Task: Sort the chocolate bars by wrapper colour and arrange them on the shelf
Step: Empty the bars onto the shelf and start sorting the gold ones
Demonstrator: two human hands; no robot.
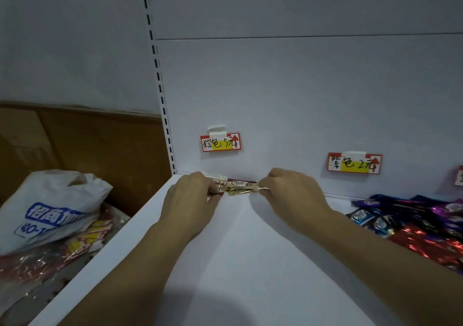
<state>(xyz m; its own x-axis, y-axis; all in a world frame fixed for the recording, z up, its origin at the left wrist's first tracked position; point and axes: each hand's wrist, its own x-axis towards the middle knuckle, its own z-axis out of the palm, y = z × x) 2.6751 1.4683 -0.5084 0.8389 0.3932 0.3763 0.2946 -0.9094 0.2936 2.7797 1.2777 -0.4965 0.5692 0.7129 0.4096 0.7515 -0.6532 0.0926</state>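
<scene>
Pinching the gold bars [241, 188] at either end, the left hand [193, 197] and right hand [293, 192] square them against the shelf [250, 263] back. Likely this starts that colour's row.

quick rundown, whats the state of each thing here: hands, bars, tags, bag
brown-gold bars, bunched at the back of the shelf, held at both ends
left hand, gripping their left end
right hand, pinching their right end
mixed bar pile, loose and unsorted at the right
left price tag, clipped up above the bars
right price tag, clipped up
plastic bag, crumpled, left of the shelf
</scene>
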